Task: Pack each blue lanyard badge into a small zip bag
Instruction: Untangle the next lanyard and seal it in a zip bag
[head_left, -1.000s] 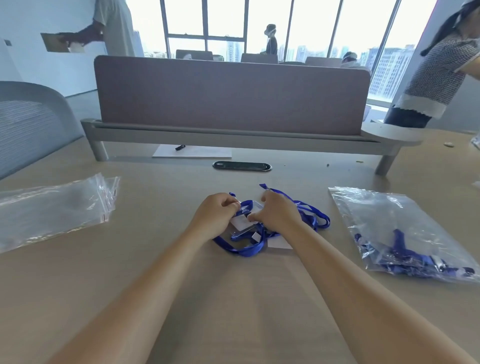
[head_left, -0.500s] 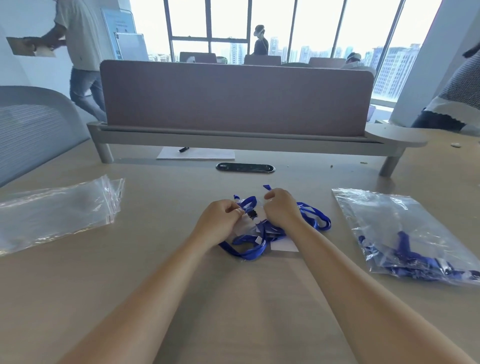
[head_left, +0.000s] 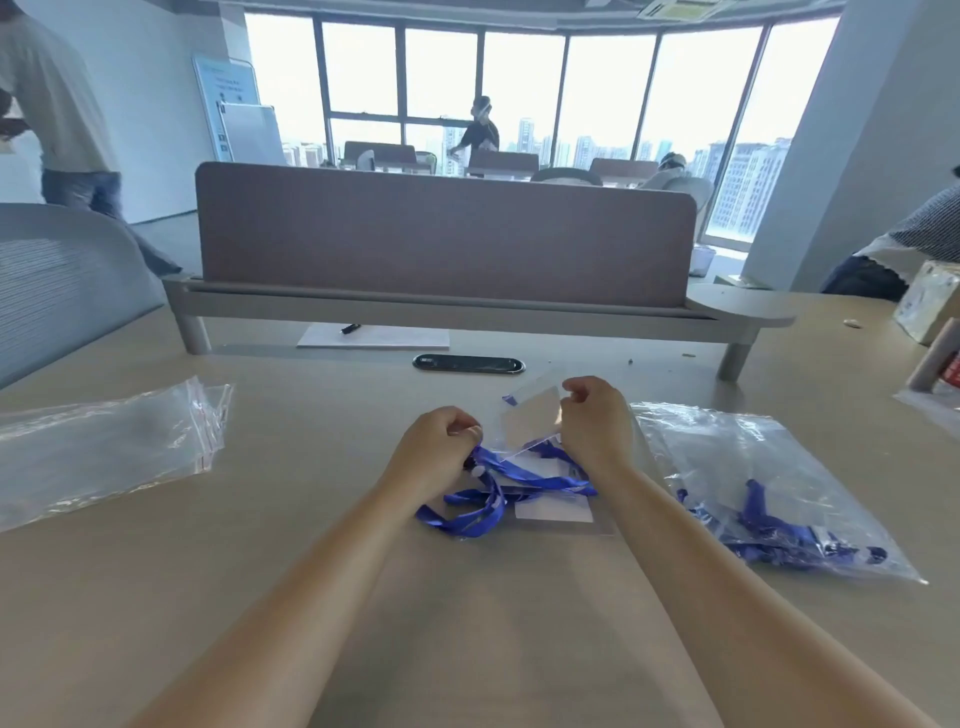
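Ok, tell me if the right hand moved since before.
Yes: the right hand has shifted right and away, nearer the black oval cable port.

Paper (head_left: 374, 336) with pen (head_left: 350, 328) beneath divider (head_left: 441, 234); maybe cardboard box (head_left: 927, 306) right.

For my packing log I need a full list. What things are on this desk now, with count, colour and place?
lanyard badge: one tangle, blue with white card, table centre.
small zip bag: one, clear, held above the lanyard badge.
large bag: one, clear, blue lanyards inside, right.
empty bags: one stack, clear, left.
paper: one, white, far centre.
left hand: one, grips the lanyard badge.
right hand: one, pinches the small zip bag.
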